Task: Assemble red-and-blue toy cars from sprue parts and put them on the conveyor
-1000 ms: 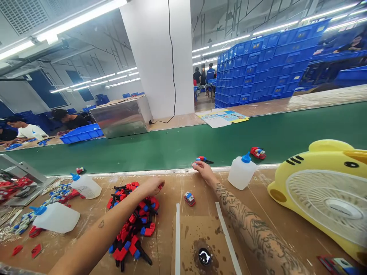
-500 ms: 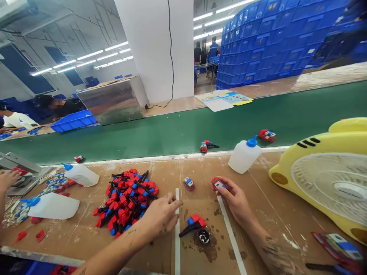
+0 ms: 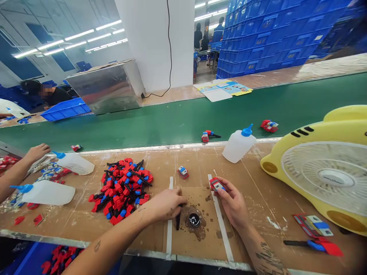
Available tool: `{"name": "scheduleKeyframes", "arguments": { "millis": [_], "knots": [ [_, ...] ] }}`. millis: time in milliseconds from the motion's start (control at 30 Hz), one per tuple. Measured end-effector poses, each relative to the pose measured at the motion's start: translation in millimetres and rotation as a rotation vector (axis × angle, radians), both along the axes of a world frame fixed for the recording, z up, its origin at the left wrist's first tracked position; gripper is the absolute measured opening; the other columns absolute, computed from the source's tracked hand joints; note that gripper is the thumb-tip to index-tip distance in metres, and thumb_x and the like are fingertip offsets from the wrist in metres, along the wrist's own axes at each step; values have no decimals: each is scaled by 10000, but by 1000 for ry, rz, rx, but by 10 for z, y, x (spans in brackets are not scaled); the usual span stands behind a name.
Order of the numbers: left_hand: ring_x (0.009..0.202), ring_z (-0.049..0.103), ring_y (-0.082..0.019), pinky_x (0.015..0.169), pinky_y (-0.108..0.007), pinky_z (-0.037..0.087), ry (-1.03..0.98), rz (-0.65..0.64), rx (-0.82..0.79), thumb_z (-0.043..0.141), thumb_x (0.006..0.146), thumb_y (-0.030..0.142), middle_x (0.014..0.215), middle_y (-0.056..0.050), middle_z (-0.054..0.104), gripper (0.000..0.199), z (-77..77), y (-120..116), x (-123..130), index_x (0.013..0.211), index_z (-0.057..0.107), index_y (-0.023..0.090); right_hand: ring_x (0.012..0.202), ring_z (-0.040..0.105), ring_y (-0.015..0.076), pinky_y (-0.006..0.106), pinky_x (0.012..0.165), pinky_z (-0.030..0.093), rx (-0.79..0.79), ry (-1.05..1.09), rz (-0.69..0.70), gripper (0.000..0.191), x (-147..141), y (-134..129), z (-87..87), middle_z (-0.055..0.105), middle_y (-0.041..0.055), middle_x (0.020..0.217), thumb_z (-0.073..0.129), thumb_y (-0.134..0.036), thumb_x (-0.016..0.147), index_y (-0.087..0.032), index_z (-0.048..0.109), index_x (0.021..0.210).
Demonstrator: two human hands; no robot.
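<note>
My right hand [image 3: 235, 204] is closed around a small red, white and blue toy body [image 3: 217, 184], its red end showing past the fingertips. My left hand [image 3: 169, 204] has its fingers curled down over a toy piece with a black barrel [image 3: 178, 220]; the rest of that piece is hidden under the fingers. Between the hands sits a small round black dish [image 3: 194, 219] of shiny liquid, with wet spots around it on the cardboard. Another toy body [image 3: 183, 172] lies beyond it. A heap of red, blue and black pieces [image 3: 123, 189] lies left of my left hand.
White bottles with blue nozzles stand at right [image 3: 239, 145] and lie at left [image 3: 48, 192]. A yellow fan [image 3: 318, 168] takes up the right side. The green belt [image 3: 143, 128] runs behind, carrying a few toys. Another person's hand [image 3: 37, 152] is at far left.
My left hand has come over the barrelled piece beside the dish and closed on it; its red and blue part is now covered. My right hand keeps hold of the toy body. The view has tilted down.
</note>
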State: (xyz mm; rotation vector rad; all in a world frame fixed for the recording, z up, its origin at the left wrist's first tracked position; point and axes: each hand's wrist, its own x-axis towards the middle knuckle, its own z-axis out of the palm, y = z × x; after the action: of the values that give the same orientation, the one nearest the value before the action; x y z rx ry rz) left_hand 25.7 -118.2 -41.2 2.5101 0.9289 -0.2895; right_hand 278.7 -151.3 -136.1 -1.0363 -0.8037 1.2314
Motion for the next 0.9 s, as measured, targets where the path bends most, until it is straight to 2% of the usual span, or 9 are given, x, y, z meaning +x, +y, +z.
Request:
{"name": "scheduleKeyframes", "arguments": {
  "millis": [133,267,367,467,533,633,700,767,900],
  "knots": [
    [917,621,-223,803,-309,492,1,153,67,558,866,211,1065,-59,575,195,-28,-59,-255,1042,631,253,924,655,235,344,800,513,-13,17,-13,439,-1,5,3,717,85,1078,770,-466,773,-231,671,1130],
    [883,593,-192,785,-287,473,-184,309,13,560,876,199,1004,-40,602,140,-92,-145,-401,1002,615,225,962,646,246,347,818,511,-14,-25,0,454,-5,30,-13,717,87,1084,778,-473,764,-233,670,1135],
    [890,599,-181,754,-260,492,-482,478,-129,662,836,231,1029,-52,638,310,-162,-171,-441,1142,617,210,1005,636,242,343,870,495,-12,-8,15,443,10,28,-45,716,74,1099,779,-460,774,-249,667,1148],
    [891,615,-185,732,-247,501,-768,613,-246,761,783,314,1035,-78,662,319,-223,-190,-462,1072,713,185,1031,630,242,348,917,474,-15,2,27,431,29,19,-90,711,66,1117,769,-457,789,-261,661,1157],
    [887,626,-186,726,-243,505,-926,728,-314,758,795,352,1026,-89,681,285,-264,-220,-465,1018,750,175,1047,622,238,344,941,458,-13,-18,44,428,37,23,-125,704,60,1136,760,-453,804,-269,650,1174],
    [802,659,-166,664,-232,518,-1138,996,-554,733,821,411,977,-91,718,334,-329,-293,-443,1058,735,176,1052,614,230,334,949,450,-1,-68,64,429,39,42,-176,694,54,1153,741,-444,827,-277,628,1205],
    [744,686,-168,631,-233,529,-1233,1125,-733,739,815,430,937,-100,732,381,-364,-339,-423,1082,711,159,1053,610,223,321,946,451,8,-96,73,420,37,56,-198,690,50,1158,728,-435,843,-279,620,1218],
    [717,708,-181,623,-240,541,-1276,1167,-839,746,813,420,909,-111,737,397,-384,-366,-415,1087,692,138,1054,608,217,311,942,454,16,-112,77,412,37,64,-206,689,48,1157,719,-430,852,-280,617,1223],
    [777,728,-219,523,-201,512,-1298,1137,-869,688,866,405,968,-139,728,397,-358,-365,-464,1148,644,129,1082,599,221,313,959,455,20,-113,78,428,43,56,-205,683,51,1182,732,-417,843,-280,613,1230]
  ]
}}
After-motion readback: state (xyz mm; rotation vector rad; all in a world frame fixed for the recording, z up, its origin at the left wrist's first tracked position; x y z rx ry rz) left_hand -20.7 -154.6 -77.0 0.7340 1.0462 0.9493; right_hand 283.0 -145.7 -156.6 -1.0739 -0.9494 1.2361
